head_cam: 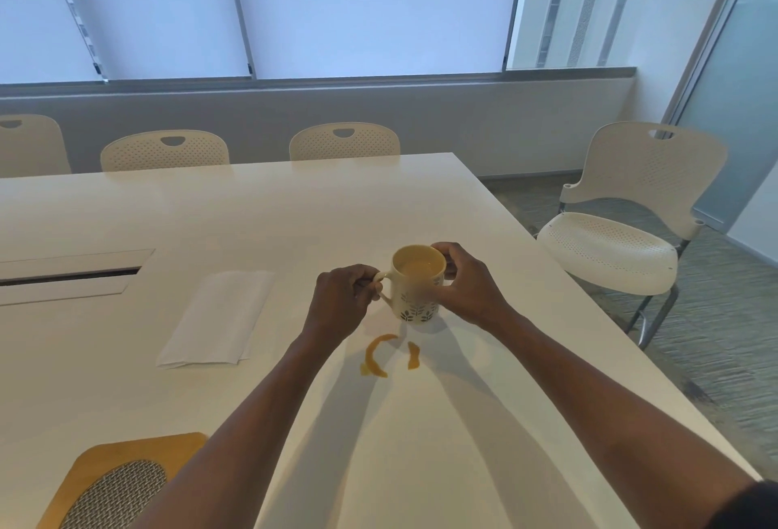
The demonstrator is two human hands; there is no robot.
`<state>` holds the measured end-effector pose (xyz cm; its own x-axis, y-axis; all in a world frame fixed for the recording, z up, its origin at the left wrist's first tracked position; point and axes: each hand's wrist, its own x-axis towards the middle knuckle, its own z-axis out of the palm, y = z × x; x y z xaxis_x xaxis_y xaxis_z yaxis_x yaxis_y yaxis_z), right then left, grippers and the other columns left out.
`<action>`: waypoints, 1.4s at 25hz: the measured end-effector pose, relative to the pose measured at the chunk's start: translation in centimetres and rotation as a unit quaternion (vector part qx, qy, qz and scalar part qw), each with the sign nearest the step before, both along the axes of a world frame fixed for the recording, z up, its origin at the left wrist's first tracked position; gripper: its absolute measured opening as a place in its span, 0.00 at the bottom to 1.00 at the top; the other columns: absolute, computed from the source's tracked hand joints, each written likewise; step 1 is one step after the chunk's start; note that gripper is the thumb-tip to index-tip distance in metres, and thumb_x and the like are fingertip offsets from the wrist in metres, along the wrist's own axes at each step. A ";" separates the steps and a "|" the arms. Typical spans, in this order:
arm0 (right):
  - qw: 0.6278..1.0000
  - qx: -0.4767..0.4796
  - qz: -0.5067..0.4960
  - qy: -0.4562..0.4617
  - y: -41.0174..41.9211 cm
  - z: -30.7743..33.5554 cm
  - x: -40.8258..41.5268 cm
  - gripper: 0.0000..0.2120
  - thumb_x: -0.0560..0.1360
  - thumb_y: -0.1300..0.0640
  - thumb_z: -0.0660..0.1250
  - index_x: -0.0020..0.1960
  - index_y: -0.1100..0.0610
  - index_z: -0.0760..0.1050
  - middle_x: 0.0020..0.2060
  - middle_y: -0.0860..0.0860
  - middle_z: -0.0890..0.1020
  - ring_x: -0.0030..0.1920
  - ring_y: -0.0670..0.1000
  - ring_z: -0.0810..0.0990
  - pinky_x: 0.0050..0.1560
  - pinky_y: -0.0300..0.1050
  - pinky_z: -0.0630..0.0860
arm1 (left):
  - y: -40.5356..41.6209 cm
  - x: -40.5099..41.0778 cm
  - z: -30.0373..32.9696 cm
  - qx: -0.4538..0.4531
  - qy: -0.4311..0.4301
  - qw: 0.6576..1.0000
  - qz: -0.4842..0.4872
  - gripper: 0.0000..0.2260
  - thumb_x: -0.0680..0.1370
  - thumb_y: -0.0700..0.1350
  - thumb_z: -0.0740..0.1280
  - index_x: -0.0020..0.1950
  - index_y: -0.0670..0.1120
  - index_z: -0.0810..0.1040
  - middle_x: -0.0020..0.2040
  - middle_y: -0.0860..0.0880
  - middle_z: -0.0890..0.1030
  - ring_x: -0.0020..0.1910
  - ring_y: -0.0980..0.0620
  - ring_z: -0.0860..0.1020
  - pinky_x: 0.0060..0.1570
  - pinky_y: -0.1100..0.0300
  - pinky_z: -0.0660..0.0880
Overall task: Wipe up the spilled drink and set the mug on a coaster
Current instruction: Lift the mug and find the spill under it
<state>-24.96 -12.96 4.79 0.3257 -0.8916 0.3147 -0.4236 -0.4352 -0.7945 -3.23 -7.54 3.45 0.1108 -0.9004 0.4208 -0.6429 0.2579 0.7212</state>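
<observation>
Holding the mug (416, 284) two-handed: your left hand (341, 301) pinches the handle, your right hand (465, 282) wraps the far side of the body. Mug sits upright between both hands, part full, base apparently just off the table (126, 213). Spill (376, 356) lies just nearer you than both hands. Napkin (219, 318) is left of your left hand, so that hand is closer. Coaster (122, 482) is well back-left, near your left elbow; mug must travel that way, kept level.
</observation>
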 end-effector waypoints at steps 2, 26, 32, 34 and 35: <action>1.000 -0.005 -0.008 -0.004 -1.2 0.3 -0.4 0.36 0.60 0.46 0.82 0.64 0.52 0.72 0.53 0.46 0.81 0.52 0.47 0.80 0.47 0.31 0.73 | -1.4 -0.4 0.5 0.001 0.000 1.000 -0.001 0.03 0.76 0.39 0.72 0.47 0.46 0.84 0.34 0.55 0.84 0.34 0.61 0.81 0.44 0.53 0.82; 0.998 0.011 -0.068 0.013 -12.8 -3.6 -2.1 0.37 0.58 0.43 0.82 0.62 0.53 0.72 0.51 0.46 0.81 0.50 0.47 0.80 0.44 0.31 0.73 | -13.6 -3.7 -1.9 0.065 -0.003 0.998 0.019 0.07 0.77 0.35 0.67 0.48 0.40 0.85 0.37 0.44 0.85 0.39 0.45 0.83 0.47 0.47 0.80; 0.997 0.013 -0.077 0.009 -13.7 -4.3 -1.9 0.37 0.57 0.41 0.82 0.60 0.51 0.72 0.49 0.45 0.81 0.48 0.45 0.80 0.43 0.31 0.72 | -14.4 -3.7 -2.1 0.070 0.008 0.997 0.022 0.06 0.77 0.36 0.68 0.47 0.41 0.84 0.37 0.44 0.85 0.40 0.45 0.84 0.48 0.47 0.80; 0.997 0.012 -0.076 0.012 -13.9 -4.5 -2.1 0.37 0.56 0.41 0.82 0.60 0.51 0.72 0.50 0.46 0.81 0.49 0.46 0.80 0.43 0.32 0.74 | -14.6 -3.7 -2.3 0.076 0.008 0.997 0.021 0.06 0.77 0.36 0.68 0.48 0.42 0.84 0.37 0.45 0.85 0.40 0.45 0.84 0.48 0.47 0.80; 0.997 0.012 -0.073 0.015 -13.9 -4.6 -2.1 0.37 0.56 0.41 0.82 0.60 0.51 0.72 0.50 0.46 0.81 0.49 0.47 0.81 0.44 0.33 0.74 | -14.6 -3.6 -2.4 0.079 0.007 0.997 0.021 0.06 0.77 0.36 0.67 0.48 0.42 0.84 0.37 0.45 0.85 0.40 0.45 0.84 0.48 0.47 0.80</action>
<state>-27.05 -26.90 0.19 0.2003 -0.9373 0.2853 -0.5045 -0.3483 -0.7901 -6.87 -22.16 1.02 0.1537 -0.9496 0.2731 -0.6404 0.1147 0.7594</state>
